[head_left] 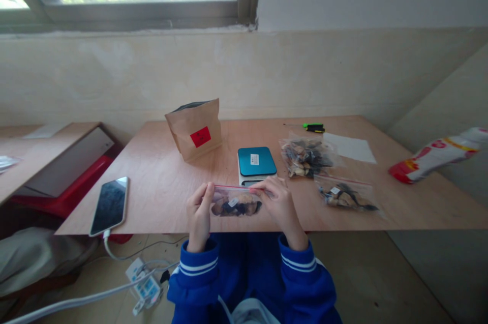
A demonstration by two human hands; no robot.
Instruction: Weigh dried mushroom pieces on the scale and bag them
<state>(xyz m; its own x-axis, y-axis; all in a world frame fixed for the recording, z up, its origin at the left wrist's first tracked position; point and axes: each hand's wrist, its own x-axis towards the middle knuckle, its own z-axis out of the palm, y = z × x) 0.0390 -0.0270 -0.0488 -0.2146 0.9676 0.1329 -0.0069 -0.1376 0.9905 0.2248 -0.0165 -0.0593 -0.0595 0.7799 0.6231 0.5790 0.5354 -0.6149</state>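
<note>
The left hand (200,212) and the right hand (277,207) hold a zip bag (236,207) between them. Left thumb and fingers pinch the left end of its red-lined top strip; right thumb and fingers pinch the strip near the right end. The zip bag contains dark and tan dried pieces and a small white label. Its position is near the middle of the near edge of the worktop (163,176), in front of the scale (257,161). Contact between zip bag and worktop cannot be determined.

The scale has a blue top plate with a white label. To its left, toward the far edge, a brown paper bag (196,123) stands upright, red label facing the near edge. To its right lies a large clear bag (305,156) of dried pieces. A small clear bag (346,196) lies between this and the near edge. A white sheet (351,147) lies beside the large clear bag; a green-handled screwdriver (313,125) lies near the far edge. A bottle (438,156) is located near the right edge. A phone (110,206), connected to a white cable (107,242), lies at the near left corner.
</note>
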